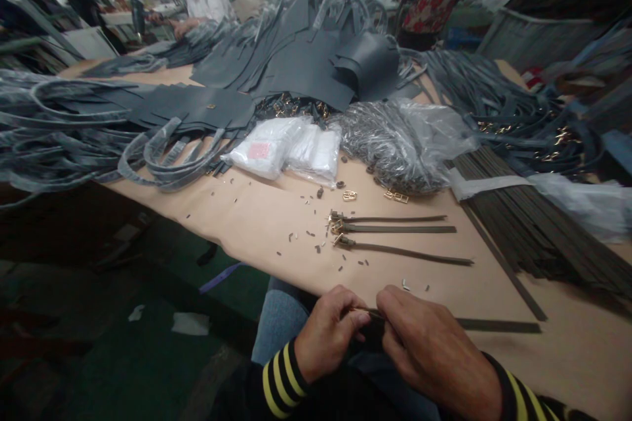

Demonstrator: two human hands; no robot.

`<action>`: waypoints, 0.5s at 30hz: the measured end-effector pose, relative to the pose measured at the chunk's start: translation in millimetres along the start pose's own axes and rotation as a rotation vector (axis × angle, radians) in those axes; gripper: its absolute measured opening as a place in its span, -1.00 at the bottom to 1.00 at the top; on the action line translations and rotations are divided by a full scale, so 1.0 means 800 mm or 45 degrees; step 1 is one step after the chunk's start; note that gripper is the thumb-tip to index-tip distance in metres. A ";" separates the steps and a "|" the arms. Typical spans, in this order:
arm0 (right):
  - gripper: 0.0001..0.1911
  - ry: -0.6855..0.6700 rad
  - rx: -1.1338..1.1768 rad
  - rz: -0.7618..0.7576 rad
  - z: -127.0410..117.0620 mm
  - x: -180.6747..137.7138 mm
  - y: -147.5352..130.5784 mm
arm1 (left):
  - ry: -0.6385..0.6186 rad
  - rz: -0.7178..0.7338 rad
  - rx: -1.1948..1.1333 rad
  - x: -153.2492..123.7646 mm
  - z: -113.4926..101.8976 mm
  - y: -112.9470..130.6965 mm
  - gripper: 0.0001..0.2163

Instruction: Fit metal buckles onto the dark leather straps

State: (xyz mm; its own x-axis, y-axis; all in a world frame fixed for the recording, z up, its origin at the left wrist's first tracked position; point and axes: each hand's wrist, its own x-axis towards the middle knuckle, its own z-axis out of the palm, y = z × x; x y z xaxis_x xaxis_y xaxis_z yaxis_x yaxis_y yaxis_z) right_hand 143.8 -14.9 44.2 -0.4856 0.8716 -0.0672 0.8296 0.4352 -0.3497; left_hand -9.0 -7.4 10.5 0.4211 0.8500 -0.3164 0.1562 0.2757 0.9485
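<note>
Head view is showing the left hand [328,332] and right hand [427,348] meeting at the table [257,217] edge, fingers pinching closed on a thin dark strap [494,325] that is lying flat and running off to the right. Three finished straps [395,233] with brass buckles are lying parallel just beyond. Crinkled plastic bags [286,148] and matte leather sheets [306,59] are sitting farther back.
</note>
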 end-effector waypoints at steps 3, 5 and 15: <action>-0.84 -0.129 0.089 0.014 -0.009 0.013 0.010 | 0.072 0.173 0.137 -0.002 0.004 -0.002 -0.83; -0.86 -0.192 0.240 0.062 -0.011 0.024 0.018 | 0.026 0.129 0.092 0.000 0.006 -0.005 -0.81; -0.88 -0.165 0.386 -0.020 -0.012 0.063 0.043 | 0.097 0.028 0.209 0.024 -0.015 -0.005 -0.74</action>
State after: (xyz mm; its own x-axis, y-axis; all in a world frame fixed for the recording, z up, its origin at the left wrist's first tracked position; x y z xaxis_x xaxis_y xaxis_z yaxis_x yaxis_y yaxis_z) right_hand 150.9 46.5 37.8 -0.5450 0.8208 -0.1710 0.7114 0.3448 -0.6124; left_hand -12.4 13.3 1.0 0.3582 0.8883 -0.2876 0.2938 0.1852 0.9378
